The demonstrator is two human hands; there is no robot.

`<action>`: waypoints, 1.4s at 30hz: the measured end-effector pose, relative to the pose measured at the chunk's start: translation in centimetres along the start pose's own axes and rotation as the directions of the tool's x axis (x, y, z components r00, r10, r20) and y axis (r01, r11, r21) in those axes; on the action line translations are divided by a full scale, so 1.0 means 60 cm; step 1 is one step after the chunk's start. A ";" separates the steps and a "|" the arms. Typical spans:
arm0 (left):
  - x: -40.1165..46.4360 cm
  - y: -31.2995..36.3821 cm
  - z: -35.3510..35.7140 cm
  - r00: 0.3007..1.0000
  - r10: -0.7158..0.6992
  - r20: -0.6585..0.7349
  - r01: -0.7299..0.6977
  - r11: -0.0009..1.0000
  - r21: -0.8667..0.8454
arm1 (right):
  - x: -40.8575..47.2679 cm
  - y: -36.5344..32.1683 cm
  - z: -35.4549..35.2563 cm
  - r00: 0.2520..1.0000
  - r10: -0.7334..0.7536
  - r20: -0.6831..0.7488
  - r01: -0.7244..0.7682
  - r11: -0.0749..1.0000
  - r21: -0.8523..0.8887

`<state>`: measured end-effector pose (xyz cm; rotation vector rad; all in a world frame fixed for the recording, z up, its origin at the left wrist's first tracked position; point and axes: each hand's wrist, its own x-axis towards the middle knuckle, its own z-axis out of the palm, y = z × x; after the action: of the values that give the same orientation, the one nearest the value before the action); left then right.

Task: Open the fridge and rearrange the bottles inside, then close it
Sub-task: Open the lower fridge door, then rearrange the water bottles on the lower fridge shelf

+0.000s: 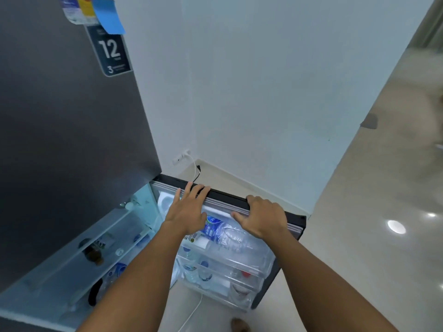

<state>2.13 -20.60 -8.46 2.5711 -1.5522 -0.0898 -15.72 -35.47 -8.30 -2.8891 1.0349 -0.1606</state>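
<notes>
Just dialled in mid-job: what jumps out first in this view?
Both hands sit on the top edge of the open fridge door at centre: the left hand flat, the right hand curled over the edge. Below them, a clear water bottle with a blue label lies in the top door shelf. Upper left, a large "12" sticker marks the dark upper door.

The dark grey fridge (67,140) is seen with its lower door (239,200) swung wide open and its lit interior shelves exposed. In the top door rack a clear water bottle (223,232) with a blue label is laid on its side; more blue-capped bottles (199,271) are stood upright in the racks below
</notes>
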 end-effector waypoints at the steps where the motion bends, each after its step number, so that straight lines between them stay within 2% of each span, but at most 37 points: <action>1: 0.012 0.001 0.005 1.000 -0.007 -0.024 0.007 1.000 -0.003 | 0.017 0.012 0.001 0.999 -0.024 -0.022 0.024 1.000 -0.009; 6: 0.052 0.027 0.029 0.986 -0.121 -0.115 0.118 0.993 -0.033 | 0.095 0.059 0.003 0.987 -0.129 -0.091 0.129 0.992 -0.009; 14: 0.095 0.043 0.049 0.959 -0.234 -0.157 0.240 0.971 0.017 | 0.175 0.091 0.013 0.967 -0.221 -0.126 0.220 0.975 -0.016; 18: 0.094 0.049 0.051 0.953 -0.256 -0.161 0.264 0.964 0.027 | 0.168 0.092 0.018 0.963 -0.230 -0.142 0.229 0.973 -0.025; 22: 0.069 0.044 0.040 0.960 -0.224 -0.167 0.227 0.974 0.000 | 0.152 0.083 0.009 0.952 -0.262 -0.157 0.271 0.962 0.035; 25: -0.008 0.020 0.046 0.933 -0.293 -0.207 0.279 0.956 -0.095 | 0.110 0.036 0.012 0.862 -0.412 -0.295 0.469 0.869 0.155; 28: -0.121 -0.029 0.073 0.912 -0.369 -0.181 0.350 0.928 -0.129 | 0.047 -0.076 0.045 0.722 -0.563 -0.402 0.677 0.694 0.245; 30: -0.192 -0.066 0.093 0.867 -0.470 -0.165 0.447 0.880 -0.160 | 0.003 -0.160 0.078 0.667 -0.657 -0.353 0.745 0.602 0.288; 32: -0.255 -0.098 0.118 0.793 -0.597 -0.124 0.574 0.800 -0.177 | -0.034 -0.231 0.127 0.636 -0.739 -0.225 0.765 0.562 0.316; 35: -0.322 -0.142 0.169 0.713 -0.696 -0.085 0.683 0.717 -0.140 | -0.058 -0.293 0.217 0.655 -0.750 -0.089 0.731 0.598 0.329; 38: -0.374 -0.188 0.260 0.645 -0.760 -0.078 0.751 0.649 -0.120 | -0.058 -0.329 0.335 0.676 -0.734 -0.061 0.704 0.620 0.345; 42: -0.428 -0.215 0.420 0.587 -0.808 -0.053 0.804 0.590 -0.079 | -0.063 -0.335 0.501 0.707 -0.707 -0.024 0.660 0.647 0.382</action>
<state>-1.66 5.86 -35.79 2.9549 -0.2062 -0.1015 -2.35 -16.68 -36.43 -2.7151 -0.1723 -0.1746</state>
